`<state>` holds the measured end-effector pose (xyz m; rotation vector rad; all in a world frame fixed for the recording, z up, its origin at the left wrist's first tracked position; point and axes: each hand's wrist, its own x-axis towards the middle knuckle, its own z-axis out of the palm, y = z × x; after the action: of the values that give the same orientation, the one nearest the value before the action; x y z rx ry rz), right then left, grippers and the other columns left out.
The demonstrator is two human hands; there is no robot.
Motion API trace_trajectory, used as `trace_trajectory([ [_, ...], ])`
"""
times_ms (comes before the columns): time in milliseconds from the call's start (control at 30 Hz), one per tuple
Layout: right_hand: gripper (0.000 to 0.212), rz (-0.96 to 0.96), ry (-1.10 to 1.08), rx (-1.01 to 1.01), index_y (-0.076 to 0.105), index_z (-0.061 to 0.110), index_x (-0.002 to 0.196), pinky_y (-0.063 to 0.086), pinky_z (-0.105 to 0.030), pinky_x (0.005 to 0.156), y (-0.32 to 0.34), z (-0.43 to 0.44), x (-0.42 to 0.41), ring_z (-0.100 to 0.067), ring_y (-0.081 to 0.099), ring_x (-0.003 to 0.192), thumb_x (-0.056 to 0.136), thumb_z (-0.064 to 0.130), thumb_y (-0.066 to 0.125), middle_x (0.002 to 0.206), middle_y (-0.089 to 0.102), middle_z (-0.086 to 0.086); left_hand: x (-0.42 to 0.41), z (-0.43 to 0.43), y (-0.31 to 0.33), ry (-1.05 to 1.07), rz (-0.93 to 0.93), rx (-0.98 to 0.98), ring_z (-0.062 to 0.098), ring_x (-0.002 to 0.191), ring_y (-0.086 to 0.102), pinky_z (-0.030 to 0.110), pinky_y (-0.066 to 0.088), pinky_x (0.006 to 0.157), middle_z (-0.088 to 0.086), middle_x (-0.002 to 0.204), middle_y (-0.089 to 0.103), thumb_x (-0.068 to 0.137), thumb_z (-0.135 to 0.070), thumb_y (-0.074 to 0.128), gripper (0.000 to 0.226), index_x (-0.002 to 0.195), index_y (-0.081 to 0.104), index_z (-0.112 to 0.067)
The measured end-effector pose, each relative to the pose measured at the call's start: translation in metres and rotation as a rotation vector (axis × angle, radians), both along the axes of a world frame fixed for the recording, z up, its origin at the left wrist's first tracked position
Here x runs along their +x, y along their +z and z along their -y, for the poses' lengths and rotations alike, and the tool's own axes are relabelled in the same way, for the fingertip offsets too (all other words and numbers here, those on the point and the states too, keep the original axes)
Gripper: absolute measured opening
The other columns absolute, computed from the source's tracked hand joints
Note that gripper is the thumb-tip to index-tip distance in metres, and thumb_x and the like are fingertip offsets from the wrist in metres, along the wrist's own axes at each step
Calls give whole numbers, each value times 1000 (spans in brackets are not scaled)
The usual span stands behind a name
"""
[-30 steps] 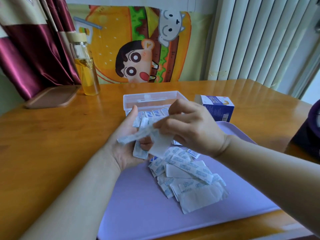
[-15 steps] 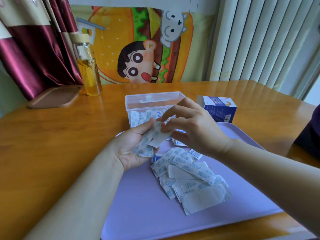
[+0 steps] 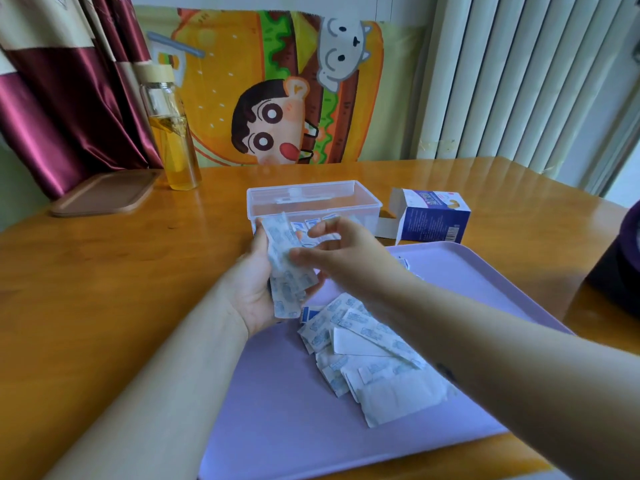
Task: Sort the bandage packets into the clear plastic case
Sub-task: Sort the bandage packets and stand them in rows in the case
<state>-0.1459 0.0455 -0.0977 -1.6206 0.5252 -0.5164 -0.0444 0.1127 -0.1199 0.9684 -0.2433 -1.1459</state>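
- Left hand [image 3: 254, 292] is palm up, fingers curled round a packet stack [image 3: 284, 268]. The stack is tilted and sits just in front of the clear case [image 3: 313, 201], which is at 12 o'clock of the hands.
- Right hand [image 3: 346, 251] is at 3 o'clock of the stack, fingers loosely spread, thumb near the stack's edge. It is blurred, so we cannot tell if it pinches a packet.
- The case is open with no lid on it, and some packets stand inside against the near wall.
- Loose packets [image 3: 363, 351] are heaped on the lilac tray [image 3: 294, 438] at 5 o'clock of the hands. We judge the task roughly midway.
- We judge the step to be squaring the stack before it goes in the case.
- To do it well, keep the printed faces one way and tap the edges flush.
- The left hand should grip firmly without bending the stack, then lower it over the near wall beside the packets inside.
- Thin paper packets likely slip and fan out.
- The surface is a glossy wooden table [image 3: 104, 271], with a blue carton [image 3: 431, 216] at 2 o'clock, flap open.
- A glass bottle [image 3: 173, 133] and a brown board [image 3: 104, 195] are at 10 o'clock.
- In the room, a maroon curtain [image 3: 69, 98] is at 10 o'clock, a cartoon cloth [image 3: 277, 91] at 12 and white slats [image 3: 519, 81] at 1.
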Motion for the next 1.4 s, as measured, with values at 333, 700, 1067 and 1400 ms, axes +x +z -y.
trace_trajectory([
  [333, 23, -112, -81, -420, 56, 17, 67, 52, -34, 68, -15, 4, 21, -21, 63, 64, 75, 24, 76, 67, 61, -2, 4, 1, -1, 55, -135, -30, 15, 56, 69, 27, 58, 58, 2, 65, 69, 94, -48, 45, 34, 94, 57, -15],
  [700, 128, -173, 218, -1089, -1, 36, 149, 41, -45, 102, -20, 20, 0, -28, 25, 137, 55, 47, 85, 152, 8, -6, -2, 0, -2, -111, -19, -66, 15, 68, 53, 25, 55, 51, 3, 71, 51, 91, -15, 47, 19, 78, 59, -10],
  [1067, 140, -349, 309, -1117, -15, 45, 144, 40, -36, 102, 3, 29, 2, -24, 26, 138, 49, 45, 88, 152, -7, 8, -8, -5, 1, -350, 250, 12, 15, 65, 60, 33, 58, 66, 6, 72, 55, 91, -10, 51, 13, 87, 61, -5],
  [1400, 36, -10, 24, -629, 55, 15, 127, 55, -31, 86, 27, 47, 8, -15, 61, 102, 92, 24, 57, 117, 57, 5, -9, -11, 5, -418, 215, 53, 7, 57, 49, 12, 32, 38, -2, 64, 50, 73, -18, 65, 16, 87, 73, -15],
])
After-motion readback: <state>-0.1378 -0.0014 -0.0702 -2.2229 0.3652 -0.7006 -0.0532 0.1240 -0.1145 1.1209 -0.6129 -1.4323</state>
